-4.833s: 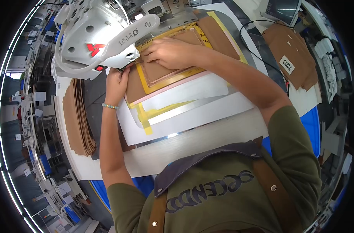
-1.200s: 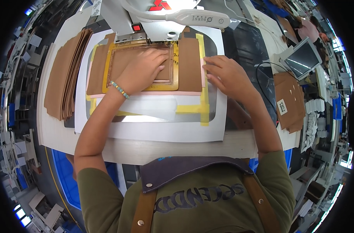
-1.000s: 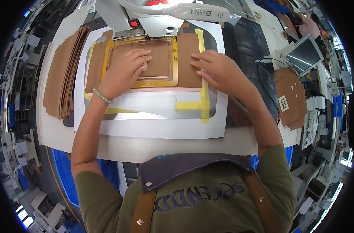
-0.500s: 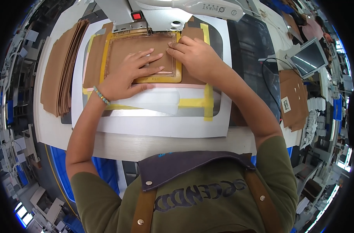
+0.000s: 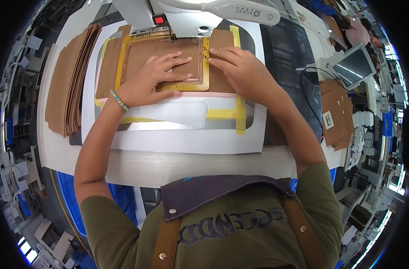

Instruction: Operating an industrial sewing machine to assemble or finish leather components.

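A yellow rectangular frame (image 5: pixel 206 71) lies on a piece of brown fabric (image 5: pixel 221 83), its far edge under the head of a white sewing machine (image 5: pixel 186 22). My left hand (image 5: pixel 157 80) rests flat with spread fingers across the frame's near left part and the fabric inside it. Its thumb stretches along the frame's near edge, and a beaded bracelet circles the wrist. My right hand (image 5: pixel 244 74) is open, fingertips at the frame's right side. Beneath the fabric is a white sheet (image 5: pixel 191 145) with a clear panel and strips of yellow tape (image 5: pixel 240 112).
To the left stands a thick stack of brown fabric pieces (image 5: pixel 70 85). More brown pieces (image 5: pixel 338 127), one with a white label, lie at the right below a small tilted screen (image 5: pixel 354 65). A black cable (image 5: pixel 305 92) loops beside them. Blue bins (image 5: pixel 121 201) show under the table's front edge.
My right hand has slid right, from inside the frame to its outer right edge. The frame and white sheet have shifted slightly away from me, my left hand staying on them.
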Demonstrator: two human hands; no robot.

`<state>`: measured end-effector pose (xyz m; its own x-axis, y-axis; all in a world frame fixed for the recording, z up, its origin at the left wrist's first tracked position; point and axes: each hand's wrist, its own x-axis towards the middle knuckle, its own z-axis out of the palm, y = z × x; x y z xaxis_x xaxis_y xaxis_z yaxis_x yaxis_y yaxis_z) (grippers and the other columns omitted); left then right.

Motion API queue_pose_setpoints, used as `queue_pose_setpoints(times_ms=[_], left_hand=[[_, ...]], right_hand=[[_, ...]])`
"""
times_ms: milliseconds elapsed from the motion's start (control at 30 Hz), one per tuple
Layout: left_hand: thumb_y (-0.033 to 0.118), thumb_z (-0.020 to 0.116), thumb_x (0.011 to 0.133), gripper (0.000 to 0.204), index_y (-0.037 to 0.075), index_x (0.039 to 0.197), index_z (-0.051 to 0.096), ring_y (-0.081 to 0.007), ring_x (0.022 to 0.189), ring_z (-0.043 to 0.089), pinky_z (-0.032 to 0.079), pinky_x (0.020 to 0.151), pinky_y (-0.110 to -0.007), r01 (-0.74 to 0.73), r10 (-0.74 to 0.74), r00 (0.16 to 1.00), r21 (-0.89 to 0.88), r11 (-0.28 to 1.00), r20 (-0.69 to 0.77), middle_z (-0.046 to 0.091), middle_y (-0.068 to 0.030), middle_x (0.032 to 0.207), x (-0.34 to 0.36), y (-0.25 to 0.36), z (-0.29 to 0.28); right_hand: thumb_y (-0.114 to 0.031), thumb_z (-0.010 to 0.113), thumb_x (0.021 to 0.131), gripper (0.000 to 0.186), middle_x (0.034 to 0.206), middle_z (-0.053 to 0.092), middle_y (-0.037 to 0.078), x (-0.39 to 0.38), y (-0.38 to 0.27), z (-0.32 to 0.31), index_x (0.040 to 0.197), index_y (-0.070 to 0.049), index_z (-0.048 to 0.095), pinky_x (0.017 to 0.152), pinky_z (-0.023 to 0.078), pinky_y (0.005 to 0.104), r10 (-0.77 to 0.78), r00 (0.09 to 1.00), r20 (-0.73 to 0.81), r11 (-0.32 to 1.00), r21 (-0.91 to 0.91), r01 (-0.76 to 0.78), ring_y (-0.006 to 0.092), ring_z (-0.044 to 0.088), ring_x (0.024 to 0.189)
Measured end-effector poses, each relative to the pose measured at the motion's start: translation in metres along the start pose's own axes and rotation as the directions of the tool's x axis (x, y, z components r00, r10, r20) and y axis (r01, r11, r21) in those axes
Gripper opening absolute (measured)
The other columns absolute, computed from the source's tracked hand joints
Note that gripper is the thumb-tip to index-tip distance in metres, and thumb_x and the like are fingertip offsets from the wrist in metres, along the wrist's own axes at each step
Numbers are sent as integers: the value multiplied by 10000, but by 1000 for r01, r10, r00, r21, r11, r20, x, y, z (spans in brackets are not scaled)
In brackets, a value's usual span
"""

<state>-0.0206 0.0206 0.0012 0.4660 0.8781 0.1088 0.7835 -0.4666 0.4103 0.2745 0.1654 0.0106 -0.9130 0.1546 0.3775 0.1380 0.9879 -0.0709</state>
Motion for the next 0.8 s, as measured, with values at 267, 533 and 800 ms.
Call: queue_pose_setpoints(times_ms=[267,533,800], left_hand=[[369,772,979,433,237,1391,769,-331,1575,396,301,1277,-514,24,-24,999,16,1000,-28,521,-34,1676,14,-8,-3],[371,765,982,430,236,1390,771,-307,1470,509,342,1248,-477,63,-63,997,-2,998,-49,566,-56,1636,31,-22,-7],[442,714,1012,455,235,1415,753,-331,1379,575,363,1239,-479,219,-217,975,-39,975,50,679,-156,1470,45,-34,-15]], right_hand=[[-19,657,924,308,1412,694,121,-34,27,-1,1209,-24,774,1118,515,435,225,970,-96,961,188,-204,333,606,1340],[-29,656,943,253,1361,713,137,-38,33,7,1152,-11,797,1116,515,435,257,955,-148,950,220,-222,330,611,1334],[-36,619,983,265,1412,693,127,-42,39,8,1177,-20,799,1173,466,439,295,951,-95,933,245,-265,335,562,1401]])
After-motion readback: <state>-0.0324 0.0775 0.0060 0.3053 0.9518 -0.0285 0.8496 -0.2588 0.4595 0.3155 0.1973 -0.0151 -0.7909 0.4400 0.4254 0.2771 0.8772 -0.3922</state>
